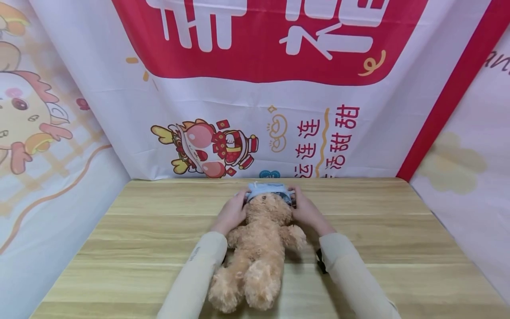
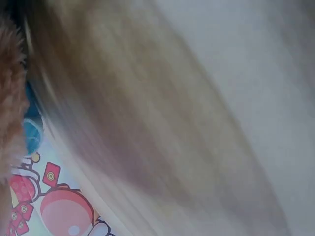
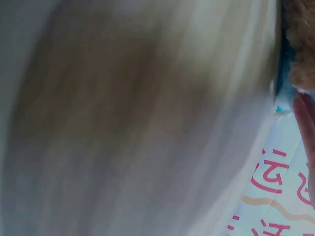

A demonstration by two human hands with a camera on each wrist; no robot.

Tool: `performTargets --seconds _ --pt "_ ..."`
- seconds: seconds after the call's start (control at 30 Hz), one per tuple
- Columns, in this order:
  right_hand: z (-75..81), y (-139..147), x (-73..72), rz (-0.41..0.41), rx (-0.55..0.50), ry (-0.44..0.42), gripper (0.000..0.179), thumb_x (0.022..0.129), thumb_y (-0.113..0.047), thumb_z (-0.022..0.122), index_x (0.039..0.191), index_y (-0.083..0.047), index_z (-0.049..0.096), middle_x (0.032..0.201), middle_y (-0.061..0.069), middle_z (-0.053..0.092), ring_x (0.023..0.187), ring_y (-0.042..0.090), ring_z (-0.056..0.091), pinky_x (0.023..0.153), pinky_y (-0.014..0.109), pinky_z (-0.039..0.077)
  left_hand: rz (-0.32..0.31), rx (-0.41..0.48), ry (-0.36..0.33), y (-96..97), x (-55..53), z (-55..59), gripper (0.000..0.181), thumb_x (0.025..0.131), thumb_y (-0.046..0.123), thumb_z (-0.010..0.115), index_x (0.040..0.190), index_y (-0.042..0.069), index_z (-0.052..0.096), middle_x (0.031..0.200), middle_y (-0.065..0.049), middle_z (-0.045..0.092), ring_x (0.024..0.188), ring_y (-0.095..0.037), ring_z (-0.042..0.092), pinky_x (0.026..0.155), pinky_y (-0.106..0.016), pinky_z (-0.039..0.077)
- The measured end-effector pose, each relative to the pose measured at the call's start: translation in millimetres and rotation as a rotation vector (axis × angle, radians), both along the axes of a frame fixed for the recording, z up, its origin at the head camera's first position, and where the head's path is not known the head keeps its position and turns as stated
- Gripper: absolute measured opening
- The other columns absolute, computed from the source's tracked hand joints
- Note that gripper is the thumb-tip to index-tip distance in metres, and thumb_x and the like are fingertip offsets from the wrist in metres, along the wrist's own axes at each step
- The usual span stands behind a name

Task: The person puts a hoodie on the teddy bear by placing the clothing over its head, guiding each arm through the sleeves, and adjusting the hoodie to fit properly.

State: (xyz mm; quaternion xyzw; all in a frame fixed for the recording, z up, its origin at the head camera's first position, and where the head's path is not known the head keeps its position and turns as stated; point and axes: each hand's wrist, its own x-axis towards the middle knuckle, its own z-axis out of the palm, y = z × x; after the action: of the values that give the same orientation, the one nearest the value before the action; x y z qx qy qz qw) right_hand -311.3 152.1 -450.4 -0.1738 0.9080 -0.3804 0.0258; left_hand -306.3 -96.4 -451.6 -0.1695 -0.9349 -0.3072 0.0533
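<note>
A light-brown teddy bear (image 1: 260, 239) lies on the wooden table with its legs toward me. Over the top of its head is a light-blue cloth piece (image 1: 268, 188) with a darker blue part beneath. My left hand (image 1: 233, 212) grips the cloth's left edge beside the head. On the opposite side, my right hand (image 1: 309, 213) grips the right edge. The left wrist view catches only brown fur (image 2: 10, 98) and a bit of blue cloth (image 2: 32, 135). In the right wrist view, fingers (image 3: 306, 128) are next to the fur, with blue cloth (image 3: 285, 78) behind. Some fingertips are hidden.
The wooden table (image 1: 366, 212) extends to both sides of the bear. A white and red printed cloth (image 1: 239, 97) hangs along its back edge, and printed cloths also hang at left and right. A dark object (image 1: 322, 261) shows at the right cuff.
</note>
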Motion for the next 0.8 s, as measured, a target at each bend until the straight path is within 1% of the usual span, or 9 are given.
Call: performTargets --seconds 0.1,0.13,0.23,0.33,0.47,0.6,0.7,0.77,0.8 --pt "1.8 7 4.9 0.090 -0.094 -0.075 0.071 0.080 0.003 0.052 0.144 -0.003 0.025 0.139 0.031 0.044 0.121 0.042 0.051 0.095 0.050 0.049 -0.024 0.107 -0.098 -2.4 3.0 2.8 0.044 0.100 0.023 0.047 0.141 0.010 0.043 0.129 -0.018 0.059 0.119 -0.030 0.058 0.102 -0.047 0.046" --pt "2.4 9 5.9 0.123 -0.110 -0.100 0.076 0.079 0.001 0.053 0.147 -0.002 0.021 0.142 0.032 0.039 0.124 0.044 0.048 0.098 0.052 0.047 -0.029 0.139 -0.132 -3.1 4.2 4.3 0.047 0.100 0.029 0.046 0.143 0.011 0.042 0.129 -0.017 0.059 0.120 -0.030 0.057 0.102 -0.047 0.045" --pt "5.6 13 8.7 0.182 -0.134 -0.187 0.089 0.077 -0.004 0.057 0.153 -0.004 0.010 0.150 0.031 0.026 0.133 0.047 0.038 0.104 0.055 0.041 -0.050 0.196 -0.208 -5.5 7.9 8.3 0.066 0.094 0.049 0.053 0.148 0.014 0.036 0.131 -0.016 0.057 0.121 -0.029 0.055 0.104 -0.049 0.043" --pt "6.4 14 9.9 0.198 -0.140 -0.245 0.095 0.077 -0.006 0.061 0.154 -0.006 0.005 0.153 0.031 0.020 0.137 0.048 0.032 0.107 0.055 0.038 -0.075 0.163 -0.236 -7.8 8.1 7.7 0.085 0.083 0.062 0.060 0.150 0.017 0.031 0.144 -0.013 0.047 0.132 -0.030 0.046 0.108 -0.051 0.038" --pt "6.4 12 10.9 0.181 -0.154 -0.263 0.093 0.079 -0.005 0.063 0.152 -0.002 0.006 0.151 0.031 0.022 0.135 0.047 0.034 0.105 0.054 0.040 -0.087 0.097 -0.233 -7.7 7.1 5.3 0.089 0.078 0.064 0.064 0.146 0.014 0.038 0.150 -0.014 0.039 0.139 -0.031 0.036 0.111 -0.051 0.034" --pt "3.9 7 9.5 0.149 -0.156 -0.233 0.083 0.077 -0.002 0.064 0.147 0.004 0.019 0.142 0.029 0.034 0.125 0.040 0.045 0.096 0.046 0.048 -0.064 0.111 -0.239 -3.4 9.0 8.3 0.080 0.078 0.059 0.068 0.138 0.011 0.048 0.136 -0.015 0.044 0.125 -0.030 0.046 0.105 -0.048 0.040" --pt "1.4 5 9.5 0.149 -0.204 -0.242 0.065 0.075 0.002 0.061 0.132 0.007 0.031 0.122 0.025 0.043 0.101 0.029 0.052 0.080 0.038 0.052 -0.061 0.135 -0.226 1.4 10.5 11.4 0.073 0.078 0.056 0.070 0.130 0.010 0.050 0.125 -0.013 0.046 0.114 -0.027 0.049 0.099 -0.045 0.043" --pt "-0.5 5 9.9 0.158 -0.249 -0.264 0.052 0.075 0.005 0.059 0.120 0.005 0.033 0.107 0.020 0.043 0.083 0.022 0.049 0.070 0.033 0.052 -0.076 0.149 -0.214 4.6 11.5 12.9 0.065 0.079 0.053 0.070 0.122 0.008 0.051 0.117 -0.012 0.049 0.106 -0.025 0.050 0.092 -0.043 0.044" --pt "-1.5 5 9.9 0.160 -0.273 -0.274 0.048 0.075 0.005 0.058 0.116 0.003 0.033 0.104 0.017 0.042 0.079 0.019 0.048 0.068 0.032 0.052 -0.078 0.152 -0.206 6.2 11.8 13.2 0.061 0.080 0.052 0.070 0.118 0.009 0.050 0.114 -0.012 0.049 0.103 -0.025 0.049 0.090 -0.042 0.044"
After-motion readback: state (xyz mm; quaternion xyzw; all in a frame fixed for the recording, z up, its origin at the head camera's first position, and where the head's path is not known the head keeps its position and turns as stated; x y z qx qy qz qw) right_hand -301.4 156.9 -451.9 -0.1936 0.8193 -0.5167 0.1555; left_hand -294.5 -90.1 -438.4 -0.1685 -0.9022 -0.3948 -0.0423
